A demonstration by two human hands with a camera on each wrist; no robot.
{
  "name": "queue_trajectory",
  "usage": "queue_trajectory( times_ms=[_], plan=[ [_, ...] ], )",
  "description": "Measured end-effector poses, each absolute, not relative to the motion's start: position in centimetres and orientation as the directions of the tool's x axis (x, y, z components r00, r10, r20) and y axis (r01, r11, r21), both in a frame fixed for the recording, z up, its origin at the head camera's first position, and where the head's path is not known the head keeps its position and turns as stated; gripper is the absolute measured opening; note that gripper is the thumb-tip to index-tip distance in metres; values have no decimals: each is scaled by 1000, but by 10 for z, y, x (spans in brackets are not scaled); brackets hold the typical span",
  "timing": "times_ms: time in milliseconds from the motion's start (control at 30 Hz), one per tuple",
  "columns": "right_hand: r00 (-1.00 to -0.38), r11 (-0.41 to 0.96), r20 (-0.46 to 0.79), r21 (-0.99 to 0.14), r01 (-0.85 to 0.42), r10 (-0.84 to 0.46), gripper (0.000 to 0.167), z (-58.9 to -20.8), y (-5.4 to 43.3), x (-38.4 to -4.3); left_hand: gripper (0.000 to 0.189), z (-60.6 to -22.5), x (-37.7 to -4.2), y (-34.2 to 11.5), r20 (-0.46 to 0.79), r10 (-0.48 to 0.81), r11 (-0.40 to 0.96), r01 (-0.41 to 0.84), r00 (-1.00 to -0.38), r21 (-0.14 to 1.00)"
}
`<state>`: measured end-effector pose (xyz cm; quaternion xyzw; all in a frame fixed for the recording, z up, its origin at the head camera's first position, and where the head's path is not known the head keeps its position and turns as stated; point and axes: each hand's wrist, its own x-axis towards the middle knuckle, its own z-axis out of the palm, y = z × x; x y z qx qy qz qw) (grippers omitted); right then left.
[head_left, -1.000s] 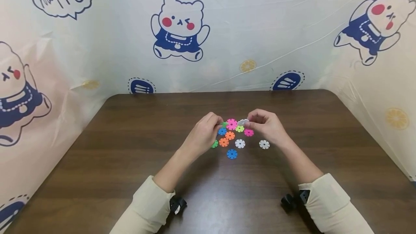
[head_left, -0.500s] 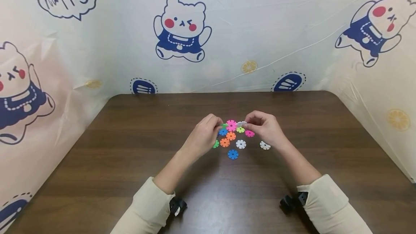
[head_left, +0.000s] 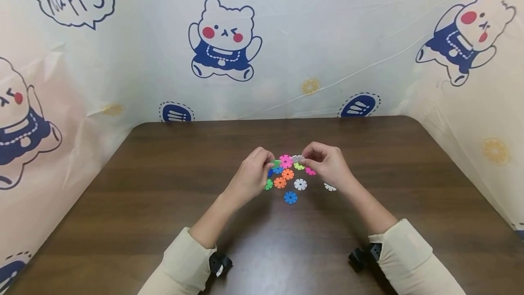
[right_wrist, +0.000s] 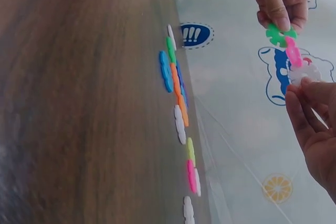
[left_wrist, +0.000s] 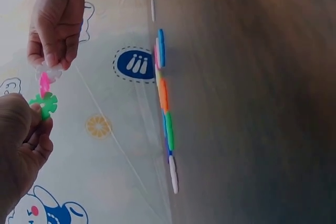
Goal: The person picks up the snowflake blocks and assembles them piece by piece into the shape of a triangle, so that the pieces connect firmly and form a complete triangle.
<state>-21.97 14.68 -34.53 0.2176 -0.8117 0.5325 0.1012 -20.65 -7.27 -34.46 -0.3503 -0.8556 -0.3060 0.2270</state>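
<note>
My left hand (head_left: 249, 174) pinches a green notched disc (left_wrist: 48, 105), a flat snowflake-shaped building piece, at its edge. In my right hand (head_left: 330, 165), thumb and fingers pinch a white notched disc (right_wrist: 307, 73). Between them a pink notched disc (head_left: 285, 161) stands edge-joined to the green one and meets the white one's edge. How deep the white disc sits in the pink one's slot is hard to tell. All three are held above the table, as both wrist views show.
Loose discs lie flat on the brown table (head_left: 163, 204) under the hands: orange (head_left: 280, 182), blue (head_left: 290, 197), white (head_left: 300, 184), yellow-green (head_left: 299, 166), pink (head_left: 311, 171) and green (head_left: 268, 184). My right hand partly covers another white disc (head_left: 330, 187). A printed curtain (head_left: 286, 35) hangs behind.
My right hand has come slightly closer to the left, bringing the white disc nearer the pink one. Both hands keep their pinches. The head view has shifted a little.
</note>
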Motion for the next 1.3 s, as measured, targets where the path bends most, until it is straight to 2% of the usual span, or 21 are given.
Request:
queue_trajectory(
  times_ms=[800,1067,1300],
  plan=[
    [-907,302,261,-881,-364,-331,8,-347,152,-226,14,-347,-205,-69,590,464,576,731,-660,365],
    [-916,344,231,-874,-344,-329,12,-349,151,-228,14,-342,-206,-73,577,477,589,728,-663,349],
    [-922,376,190,-871,-317,-337,18,-349,157,-229,13,-337,-207,-76,571,442,607,699,-692,377]
  ],
)
